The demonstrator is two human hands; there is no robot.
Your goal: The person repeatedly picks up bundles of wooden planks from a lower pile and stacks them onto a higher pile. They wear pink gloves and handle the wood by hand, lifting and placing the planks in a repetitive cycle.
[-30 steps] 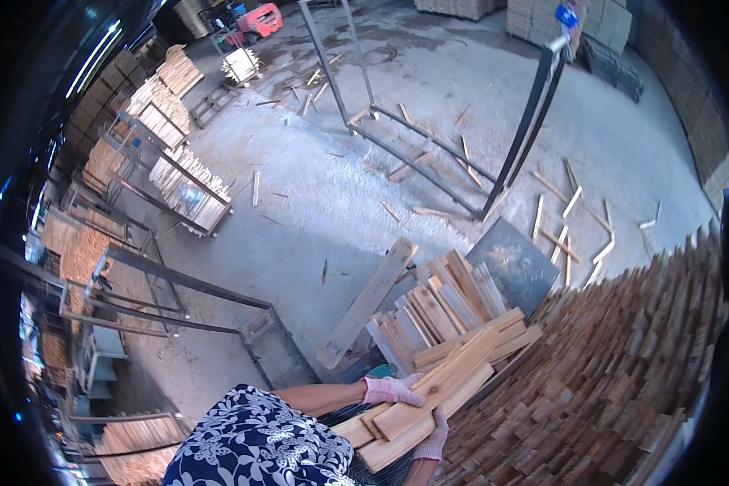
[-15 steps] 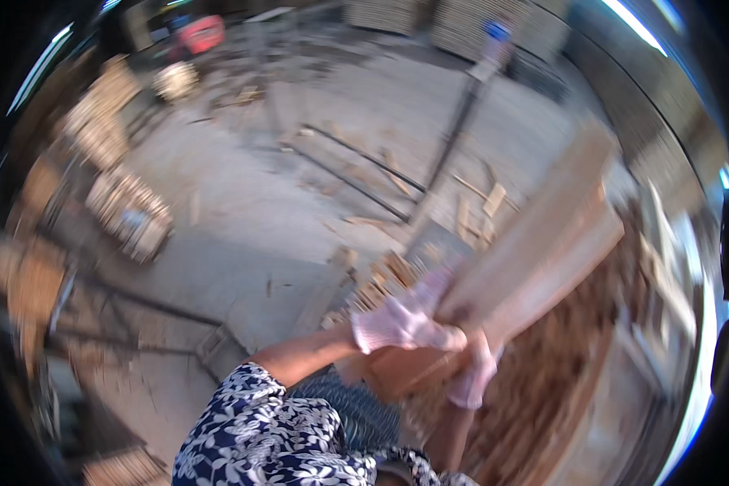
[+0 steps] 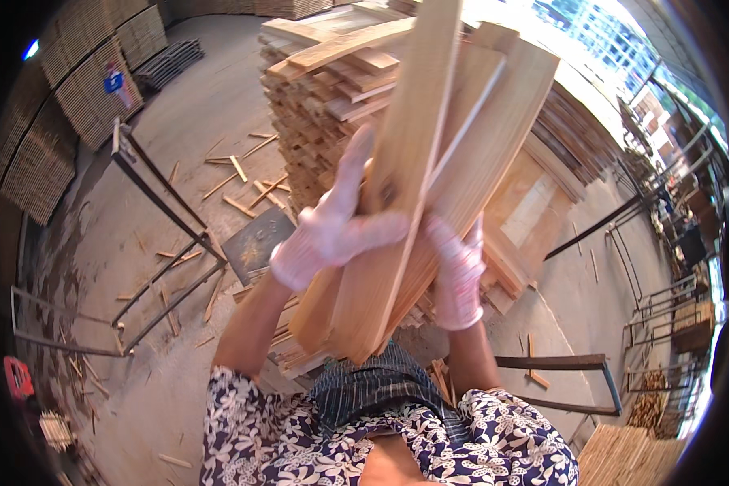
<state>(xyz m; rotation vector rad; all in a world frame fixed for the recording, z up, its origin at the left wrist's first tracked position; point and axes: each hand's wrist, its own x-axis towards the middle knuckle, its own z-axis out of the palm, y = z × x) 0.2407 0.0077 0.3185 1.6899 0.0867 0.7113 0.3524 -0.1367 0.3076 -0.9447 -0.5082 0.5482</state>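
Several long, pale wooden boards (image 3: 401, 146) are bunched in front of me, tilted, their near ends fanned out close to my waist. One has a dark knot. My left hand (image 3: 324, 235), in a whitish-pink knit glove, holds the left edge, thumb across a board's face and the other fingers stretched along the side. My right hand (image 3: 458, 275), gloved alike, grips the bundle from the right; some of its fingers are hidden by the wood. Behind the boards rises a tall stack of sawn boards (image 3: 316, 138), its top layer uneven.
To the left stands a dark metal frame (image 3: 166, 194); another metal frame (image 3: 559, 360) is at the right. Wood offcuts (image 3: 239, 166) litter the concrete floor. Large stacks of timber (image 3: 44, 174) line the far left. Racks (image 3: 672, 316) stand along the right.
My view has swung to the right, bringing the tall stack before me. The boards, held out to the right earlier, now point away from me, and my left hand's fingers have spread.
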